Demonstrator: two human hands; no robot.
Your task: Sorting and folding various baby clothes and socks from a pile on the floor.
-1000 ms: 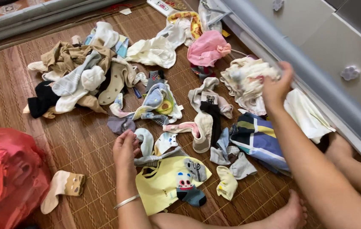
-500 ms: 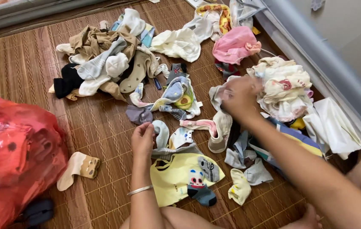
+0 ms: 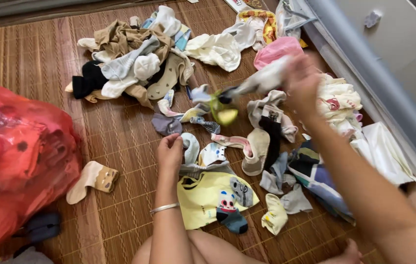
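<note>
Sorting barely started imo: right hand (image 3: 302, 80) pinches a blurry sock (image 3: 262, 80), prob grey; left hand (image 3: 170, 150) curled on another sock (image 3: 191, 146), big pile (image 3: 134, 58) left.

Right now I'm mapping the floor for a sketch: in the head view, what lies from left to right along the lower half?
Red bag → tan sock → left hand → yellow bib → pale yellow sock → striped cloth → white cloth.
</note>
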